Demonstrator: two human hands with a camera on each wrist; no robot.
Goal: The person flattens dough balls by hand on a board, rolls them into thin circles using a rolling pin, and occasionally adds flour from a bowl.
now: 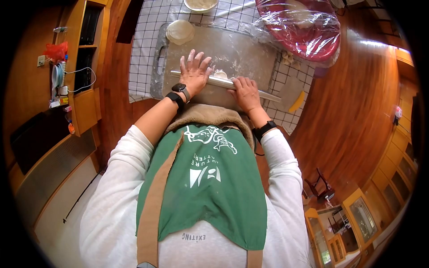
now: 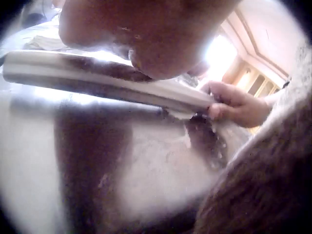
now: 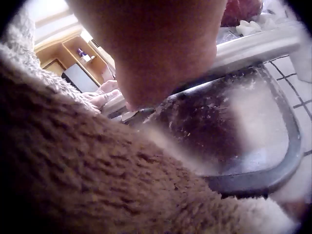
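Note:
A long metallic rolling pin (image 1: 220,81) lies across a floured board (image 1: 241,47) with a grey rim. My left hand (image 1: 195,73) rests on the pin with its fingers spread and straight, flour on the fingertips. Farther right, my right hand (image 1: 246,93) holds the pin, fingers curled over it; in the left wrist view its thumb (image 2: 214,111) shows against the pin's side. Between the hands, a small white piece of dough (image 1: 220,75) shows just beyond the pin, partly hidden by it. A stack of round dough wrappers (image 1: 180,32) sits at the board's far left corner.
A bowl (image 1: 201,5) with pale contents stands at the back. At the back right is a red basin (image 1: 308,44) under clear plastic film. A yellow object (image 1: 296,102) lies on the checked tablecloth (image 1: 136,67), near the pin's right end. The board's rim (image 3: 253,183) curves close to my body.

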